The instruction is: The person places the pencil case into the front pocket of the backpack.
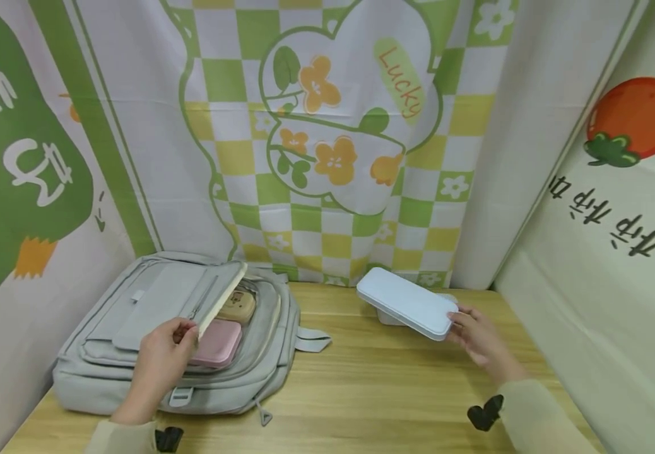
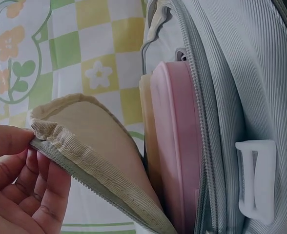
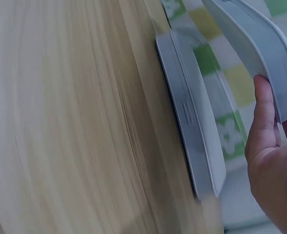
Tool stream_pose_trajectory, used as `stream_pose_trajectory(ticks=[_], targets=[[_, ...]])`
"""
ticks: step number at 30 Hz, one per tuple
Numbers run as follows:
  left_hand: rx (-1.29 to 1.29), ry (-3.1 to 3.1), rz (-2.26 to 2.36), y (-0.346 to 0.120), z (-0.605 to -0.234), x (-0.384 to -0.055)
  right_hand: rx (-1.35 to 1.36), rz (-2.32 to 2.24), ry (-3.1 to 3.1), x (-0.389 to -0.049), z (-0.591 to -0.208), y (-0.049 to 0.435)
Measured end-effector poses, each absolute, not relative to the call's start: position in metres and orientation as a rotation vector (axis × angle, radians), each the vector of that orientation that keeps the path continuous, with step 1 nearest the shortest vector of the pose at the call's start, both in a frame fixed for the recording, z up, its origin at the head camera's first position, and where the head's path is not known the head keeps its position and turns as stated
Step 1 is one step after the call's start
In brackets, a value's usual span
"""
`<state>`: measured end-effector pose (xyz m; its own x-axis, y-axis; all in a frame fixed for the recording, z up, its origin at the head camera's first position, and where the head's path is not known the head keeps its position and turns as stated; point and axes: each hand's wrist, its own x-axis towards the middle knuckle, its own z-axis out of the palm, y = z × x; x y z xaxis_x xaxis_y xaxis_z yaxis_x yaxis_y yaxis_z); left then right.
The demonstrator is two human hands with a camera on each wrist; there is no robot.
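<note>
A grey backpack (image 1: 97,378) lies on the left of the table with its front pocket unzipped. My left hand (image 1: 163,353) pinches the edge of the pocket flap (image 2: 99,168) between thumb and fingers and holds it lifted. Inside the pocket sit a pink case (image 1: 221,344) and, behind it, a tan case (image 1: 238,308) with a small picture on it. On the right, my right hand (image 1: 481,340) grips one end of a light blue case (image 1: 404,299), held tilted above the table. Partly hidden under it, a pale grey case (image 3: 190,112) rests on the table.
The wooden table (image 1: 361,391) ends at a patterned cloth (image 1: 327,239) hung behind it. Cloth walls stand at both sides. A grey strap (image 1: 312,340) sticks out from the backpack's right side, and a zipper pull (image 1: 264,415) hangs at its front.
</note>
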<state>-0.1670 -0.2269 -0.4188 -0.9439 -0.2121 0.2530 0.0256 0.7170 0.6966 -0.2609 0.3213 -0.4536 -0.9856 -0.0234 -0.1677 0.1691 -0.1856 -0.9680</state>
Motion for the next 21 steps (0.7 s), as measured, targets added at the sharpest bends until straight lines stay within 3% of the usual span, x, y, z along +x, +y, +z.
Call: stream_pose_trajectory(ticks=[21], targets=[[0.079, -2.539, -1.023, -0.230, -0.417, -0.167, -0.009, -2.184, 1.818, -0.262, -0.462, 0.170]])
